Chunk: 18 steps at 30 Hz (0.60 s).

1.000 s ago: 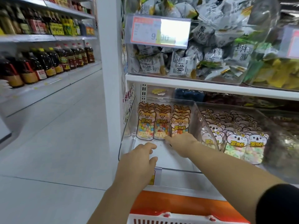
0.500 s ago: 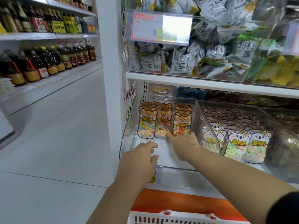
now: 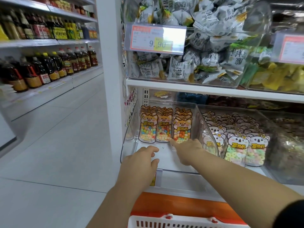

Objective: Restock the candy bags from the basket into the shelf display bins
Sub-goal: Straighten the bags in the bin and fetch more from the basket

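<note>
On lower shelf, leftmost position: clear display bin [image 3: 128, 145], partly stocked.

Contents: fox-print candy bags [image 3: 164, 127], three rows standing upright against the back wall, several deep. The front half of the bin floor has no bags on it.

Right hand [image 3: 189, 150]: reaches into the bin with the forefinger straight and its tip touching the base of the front bag in the right-hand row [image 3: 181, 129]. The other fingers are tucked under and cannot be read clearly. It carries no bag.

Left hand [image 3: 139, 163]: sits at the bin's front lip, fingers loosely bent and slightly apart, gripping nothing.

Basket [image 3: 164, 222]: white, only the top rim in view at the bottom edge. Its contents are hidden, so the remaining stock cannot be counted.

Adjacent item: koala-print bags [image 3: 236, 145] in the neighbouring bin [image 3: 206, 127], filled near to the front.

Status, as judged: back rows are placed and being squared up. The front space suggests more bags are to come, if the basket holds any. Roughly half done for this bin.
</note>
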Available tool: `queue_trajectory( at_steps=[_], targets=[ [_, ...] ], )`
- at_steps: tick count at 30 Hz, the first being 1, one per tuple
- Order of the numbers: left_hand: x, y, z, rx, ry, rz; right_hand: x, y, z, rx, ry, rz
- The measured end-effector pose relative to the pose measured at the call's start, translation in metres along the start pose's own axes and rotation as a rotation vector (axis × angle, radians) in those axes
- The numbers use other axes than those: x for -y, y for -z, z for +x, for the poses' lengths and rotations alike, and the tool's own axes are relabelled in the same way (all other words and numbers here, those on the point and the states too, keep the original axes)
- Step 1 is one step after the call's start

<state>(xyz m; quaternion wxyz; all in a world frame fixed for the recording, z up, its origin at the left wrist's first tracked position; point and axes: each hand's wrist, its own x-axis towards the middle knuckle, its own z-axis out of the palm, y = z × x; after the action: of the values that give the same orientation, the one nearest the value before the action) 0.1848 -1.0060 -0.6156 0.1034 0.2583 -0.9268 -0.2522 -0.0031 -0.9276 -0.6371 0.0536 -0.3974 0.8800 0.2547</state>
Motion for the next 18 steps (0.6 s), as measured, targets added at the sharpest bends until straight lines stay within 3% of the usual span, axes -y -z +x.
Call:
queue_trajectory(
  at_steps=[5, 8, 12, 15, 18],
  targets=[
    [0.002, -0.001, 0.002, 0.003, -0.009, -0.031, -0.007, 0.016, -0.031, -0.156, 0.044, 0.214],
    [-0.002, -0.002, -0.003, -0.047, -0.040, -0.037, -0.020, 0.021, -0.075, -0.364, 0.133, 0.324],
    [-0.024, -0.011, -0.028, -0.208, -0.247, -0.007, -0.034, -0.006, -0.153, -0.610, 0.254, 0.547],
    [-0.039, -0.035, -0.056, -0.180, -0.437, 0.003, -0.036, -0.059, -0.195, -0.625, 0.243, 0.693],
    [-0.046, -0.082, -0.080, -0.037, -0.480, 0.072, -0.029, -0.121, -0.213, -0.438, 0.158, 0.752]
  ],
)
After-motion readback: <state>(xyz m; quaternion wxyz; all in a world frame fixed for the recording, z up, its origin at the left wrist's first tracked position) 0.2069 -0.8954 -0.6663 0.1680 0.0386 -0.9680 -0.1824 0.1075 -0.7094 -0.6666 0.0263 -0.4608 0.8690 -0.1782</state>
